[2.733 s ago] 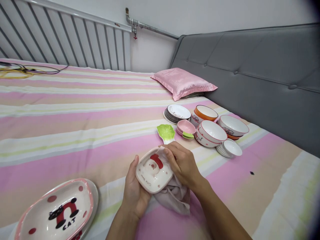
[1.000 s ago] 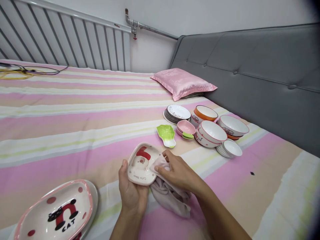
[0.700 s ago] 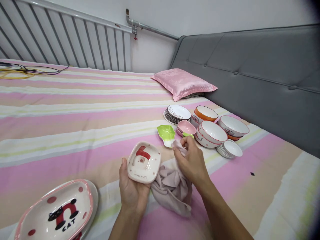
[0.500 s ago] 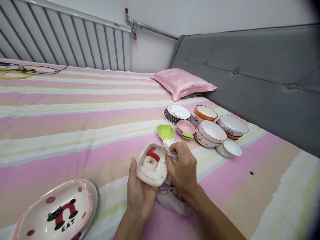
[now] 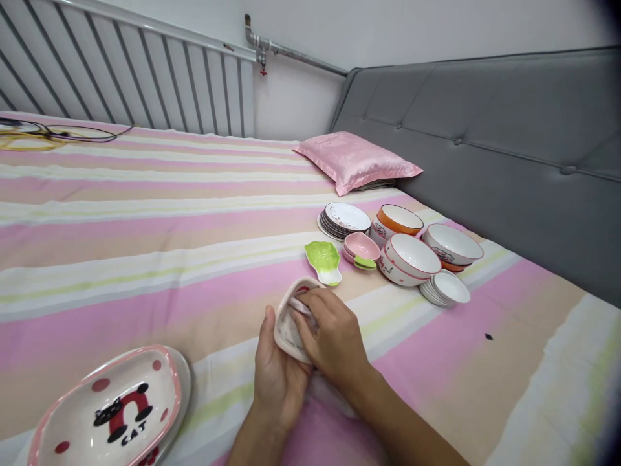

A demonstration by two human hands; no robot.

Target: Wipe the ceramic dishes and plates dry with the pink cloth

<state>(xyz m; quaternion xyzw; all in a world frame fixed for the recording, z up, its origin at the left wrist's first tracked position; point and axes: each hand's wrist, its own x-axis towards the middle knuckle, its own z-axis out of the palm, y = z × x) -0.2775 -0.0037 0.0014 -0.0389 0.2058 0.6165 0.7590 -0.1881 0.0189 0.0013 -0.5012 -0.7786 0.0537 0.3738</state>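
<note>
My left hand point(image 5: 275, 378) cups a small white square dish point(image 5: 287, 321) with a pink rim from below, tilted toward my right. My right hand point(image 5: 331, 340) lies across the inside of the dish, its fingers pressed onto a pale grey-pink cloth point(image 5: 299, 306) of which only a strip shows. Most of the dish's picture is hidden under this hand. Both hands hover just above the striped pink bedsheet point(image 5: 145, 259).
A large oval cat dish point(image 5: 104, 411) lies at the lower left. Beyond my hands sit a green leaf dish point(image 5: 324, 257), a pink dish point(image 5: 361, 248), stacked plates point(image 5: 343, 220), three bowls point(image 5: 410, 257) and small white saucers point(image 5: 446, 288). A pink pillow point(image 5: 355, 161) and grey headboard point(image 5: 485, 142) lie behind.
My right hand lifted off with the cloth, then came back and now covers the inside of the dish. The left hand has tilted the dish more upright and shifted it slightly right.
</note>
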